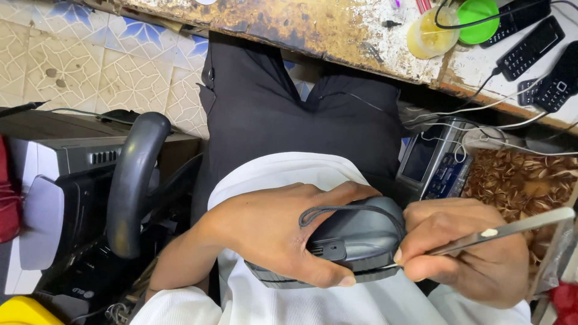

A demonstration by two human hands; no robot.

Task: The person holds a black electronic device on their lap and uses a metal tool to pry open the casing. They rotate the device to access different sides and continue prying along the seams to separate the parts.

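Because the left hand point(271, 232) merely clamps the grey device point(355, 241) over the lap, at six o'clock from the bench point(313, 27), the metal tool point(506, 230) pinched in the right hand point(466, 253) might slip from the seam toward the thumb.

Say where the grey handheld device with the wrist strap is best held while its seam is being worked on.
Hold the grey device across its broad rounded back, coming from the left as the left hand does. That leaves the lower edge seam exposed to the metal tool in the right hand, and the strap clear.
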